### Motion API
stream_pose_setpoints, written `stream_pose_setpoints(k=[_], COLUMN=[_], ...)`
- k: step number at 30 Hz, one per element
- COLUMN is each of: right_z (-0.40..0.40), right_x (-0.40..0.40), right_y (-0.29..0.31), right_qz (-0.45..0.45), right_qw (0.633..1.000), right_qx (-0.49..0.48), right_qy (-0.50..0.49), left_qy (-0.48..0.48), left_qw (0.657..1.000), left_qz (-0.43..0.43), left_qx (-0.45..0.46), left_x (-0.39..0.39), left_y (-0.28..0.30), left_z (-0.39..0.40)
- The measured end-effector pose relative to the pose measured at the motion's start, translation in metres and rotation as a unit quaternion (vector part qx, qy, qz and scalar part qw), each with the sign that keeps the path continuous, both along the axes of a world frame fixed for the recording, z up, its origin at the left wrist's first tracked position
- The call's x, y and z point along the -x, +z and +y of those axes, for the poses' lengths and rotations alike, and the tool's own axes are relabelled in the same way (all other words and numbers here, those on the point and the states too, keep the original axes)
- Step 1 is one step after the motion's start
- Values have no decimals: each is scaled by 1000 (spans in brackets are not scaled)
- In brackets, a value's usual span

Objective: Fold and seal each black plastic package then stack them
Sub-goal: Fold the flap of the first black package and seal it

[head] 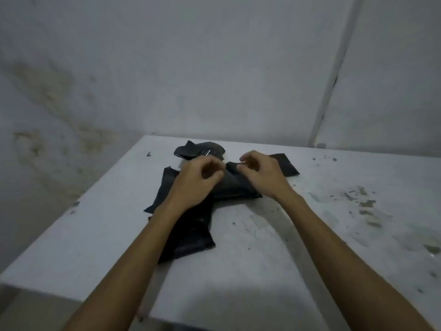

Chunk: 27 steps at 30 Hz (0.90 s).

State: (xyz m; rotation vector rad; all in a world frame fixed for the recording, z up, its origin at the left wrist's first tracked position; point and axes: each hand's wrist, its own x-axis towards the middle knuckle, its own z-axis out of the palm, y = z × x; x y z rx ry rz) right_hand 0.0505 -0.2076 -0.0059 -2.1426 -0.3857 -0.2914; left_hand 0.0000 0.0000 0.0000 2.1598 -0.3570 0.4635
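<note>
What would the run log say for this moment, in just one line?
hands: left, right pinching package top edge | step: folding | more packages loose on table, unstacked

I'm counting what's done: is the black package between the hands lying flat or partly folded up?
Partly folded: the package is ridged up between the left hand and right hand, not flat. Sealed or not, cannot tell.

Several black plastic packages lay overlapping in loose pile. Middle package [235,187] lay flat under both hands, upper edge raised, possibly mid-fold; blur hid detail. Crumpled package [198,150] sat behind pile, glossy. Flat package [285,164] lay right rear. Long package [191,235] lay nearest, angled, partly under another flat package [164,187].
</note>
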Motion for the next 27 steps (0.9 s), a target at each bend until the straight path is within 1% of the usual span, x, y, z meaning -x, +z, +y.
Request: stream_pose_setpoints(k=[1, 3, 8, 10, 12, 14, 15, 19, 23, 27], right_z=[1, 2, 14, 20, 25, 29, 31, 41, 57, 71], right_x=[9, 23, 38, 36, 31, 25, 23, 10, -8, -33], right_y=[-1, -4, -18, -27, -37, -46, -51, -63, -66, -64], right_qz=[5, 11, 26, 11, 2, 0, -5, -21, -24, -19], right_qw=[1000, 999, 981, 977, 976, 978, 981, 989, 992, 993], right_qx=[-3, 22, 160, 183, 196, 192, 180, 136, 104, 92], right_qy=[17, 46, 107, 112, 101, 82, 76, 63, 67, 72], left_qy=[5, 26, 95, 104, 102, 108, 113, 131, 150, 169], left_qw=[1000, 999, 992, 986, 972, 961, 959, 955, 949, 943], left_qz=[-7, -15, 23, 30, 34, 34, 30, 8, 10, 17], left_qx=[-6, -23, -75, -129, -207, -252, -259, -265, -278, -285], left_x=[12, 32, 71, 81, 82, 77, 73, 50, 22, -7], left_y=[-5, -15, -44, -59, -73, -84, -89, -98, -97, -96], left_z=[4, 12, 15, 10, 10, 16, 20, 35, 52, 67])
